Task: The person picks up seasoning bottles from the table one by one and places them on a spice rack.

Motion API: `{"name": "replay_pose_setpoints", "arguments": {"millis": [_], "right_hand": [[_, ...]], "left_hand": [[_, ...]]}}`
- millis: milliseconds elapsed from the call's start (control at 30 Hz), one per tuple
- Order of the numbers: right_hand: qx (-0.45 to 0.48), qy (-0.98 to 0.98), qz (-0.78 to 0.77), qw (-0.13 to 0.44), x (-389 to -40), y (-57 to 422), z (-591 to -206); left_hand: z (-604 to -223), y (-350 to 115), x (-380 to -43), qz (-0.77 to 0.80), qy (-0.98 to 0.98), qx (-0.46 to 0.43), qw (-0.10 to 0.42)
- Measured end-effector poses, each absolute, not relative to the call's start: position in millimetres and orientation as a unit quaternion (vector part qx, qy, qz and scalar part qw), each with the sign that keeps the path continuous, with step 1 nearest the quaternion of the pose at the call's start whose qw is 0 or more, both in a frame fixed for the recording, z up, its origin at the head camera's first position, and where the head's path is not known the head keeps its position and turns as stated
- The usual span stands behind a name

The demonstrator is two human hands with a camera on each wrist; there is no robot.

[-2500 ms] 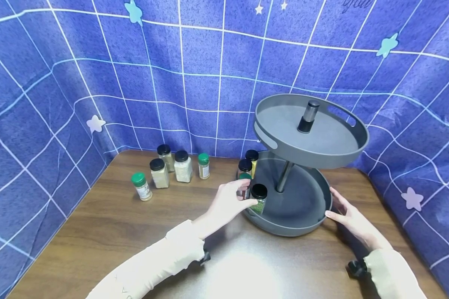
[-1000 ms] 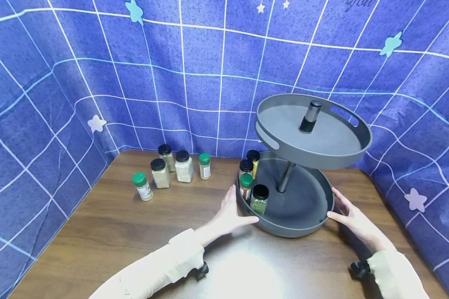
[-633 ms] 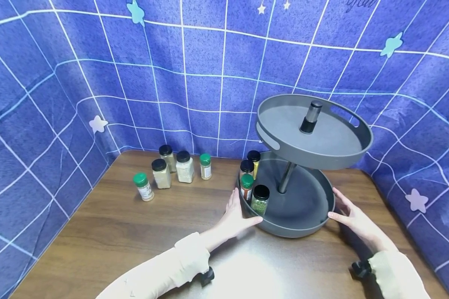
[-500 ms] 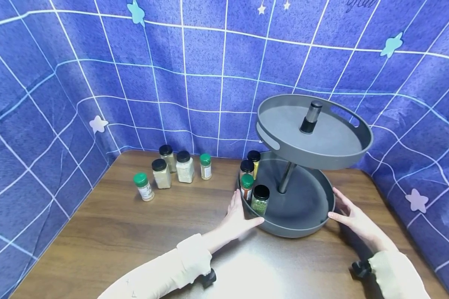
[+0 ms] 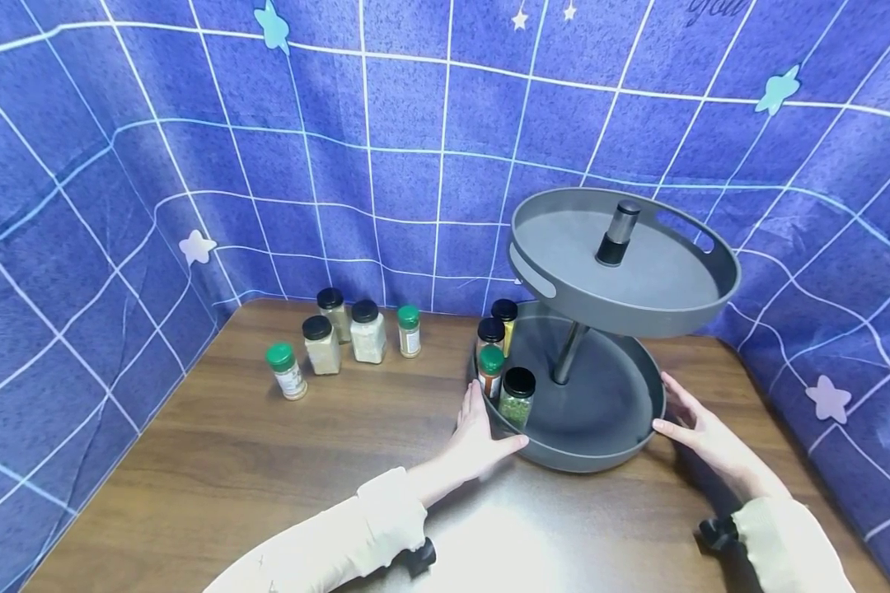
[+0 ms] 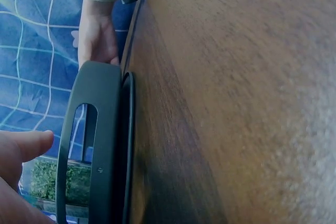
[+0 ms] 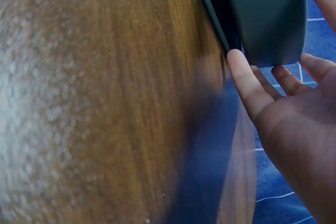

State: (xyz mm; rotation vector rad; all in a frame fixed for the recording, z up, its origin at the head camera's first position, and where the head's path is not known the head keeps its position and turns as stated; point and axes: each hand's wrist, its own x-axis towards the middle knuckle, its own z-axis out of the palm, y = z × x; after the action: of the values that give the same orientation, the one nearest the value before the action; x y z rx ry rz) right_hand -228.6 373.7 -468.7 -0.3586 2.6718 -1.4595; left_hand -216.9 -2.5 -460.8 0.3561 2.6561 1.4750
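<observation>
A grey two-tier turntable organizer [image 5: 578, 463] stands on the table. Against the front-left wall of its lower tray lies my left hand [image 5: 470, 445], fingers straight and thumb spread along the rim. My right hand [image 5: 704, 432] touches the outer wall on the right with extended fingertips; the right wrist view shows the fingers [image 7: 252, 87] against that wall. Along the lower tray's left side stand a green-herb jar [image 5: 517, 399], a green-capped spice bottle [image 5: 491, 362], a black-lidded jar [image 5: 491, 331] and a yellow spice jar [image 5: 504, 311]. In the left wrist view the herb jar [image 6: 42, 182] shows behind the handle slot.
The upper tray [image 5: 564, 235] overhangs the lower one, with a post knob [image 5: 617, 235] at its middle. Left on the wooden table [image 5: 230, 469] stand several spice jars [image 5: 322, 350], among them two with green caps. A blue star-patterned cloth [image 5: 386, 165] hangs behind.
My left hand has let go of a jar in the lower tray and moved down to the rim, then slid slightly right along it. My right hand has stayed at the tray's right side.
</observation>
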Motion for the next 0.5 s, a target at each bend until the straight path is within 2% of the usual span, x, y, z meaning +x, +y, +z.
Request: {"name": "replay_pose_setpoints", "arguments": {"millis": [500], "right_hand": [[-0.126, 0.853, -0.504, 0.040, -232, 374, -467]], "left_hand": [[-459, -10, -228, 0.462, 0.878, 0.121, 0.046]]}}
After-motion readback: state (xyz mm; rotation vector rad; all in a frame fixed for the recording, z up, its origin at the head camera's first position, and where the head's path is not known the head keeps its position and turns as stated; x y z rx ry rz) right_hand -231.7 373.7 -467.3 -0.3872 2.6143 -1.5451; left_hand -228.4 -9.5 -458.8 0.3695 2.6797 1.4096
